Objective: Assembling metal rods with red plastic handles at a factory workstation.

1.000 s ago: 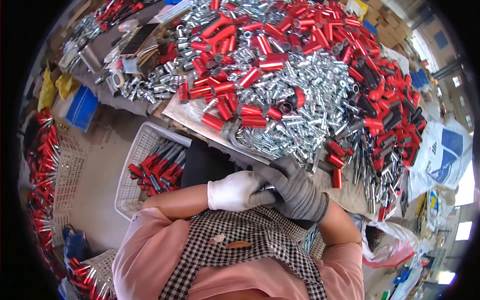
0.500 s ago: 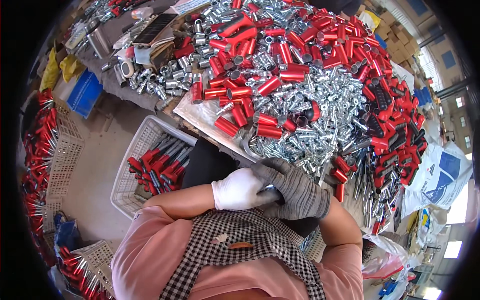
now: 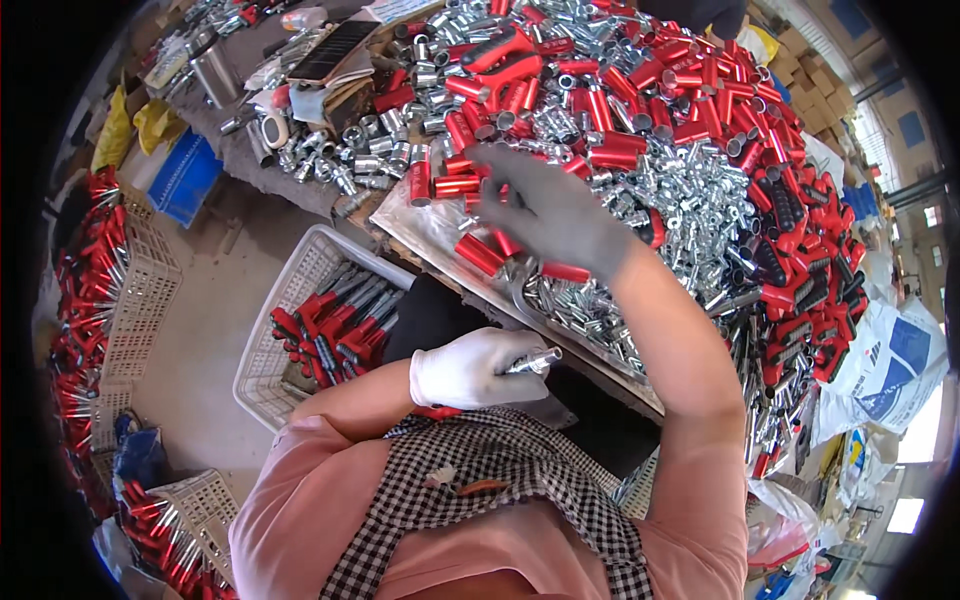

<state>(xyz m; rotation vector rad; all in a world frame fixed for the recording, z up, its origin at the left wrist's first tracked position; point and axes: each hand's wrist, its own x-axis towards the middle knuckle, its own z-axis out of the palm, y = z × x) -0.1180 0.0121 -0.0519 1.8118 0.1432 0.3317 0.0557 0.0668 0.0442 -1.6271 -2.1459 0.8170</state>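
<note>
My left hand (image 3: 470, 372), in a white glove, is closed in front of my apron. From its fist a shiny steel shaft (image 3: 537, 361) with a rounded tip sticks out to the right. A bit of red shows below the wrist; whether it belongs to the shaft I cannot tell. My right hand (image 3: 555, 212), in a grey knitted glove, stretches over the bench, blurred by motion. Its fingers look spread, close to red metal sleeves (image 3: 457, 187) at the pile's left edge. Nothing is visible between them.
Small silvery fittings (image 3: 690, 200) lie heaped mid-bench, with red-and-black handles (image 3: 800, 260) on the right. A white basket (image 3: 262, 345) of red-handled tools stands at my left. On the bench are a phone (image 3: 333, 50) and a steel flask (image 3: 213, 68). More baskets line the far left.
My right hand has left my left hand and swung up and forward over the red sleeves. The steel shaft now shows in my left hand, which stays near the apron.
</note>
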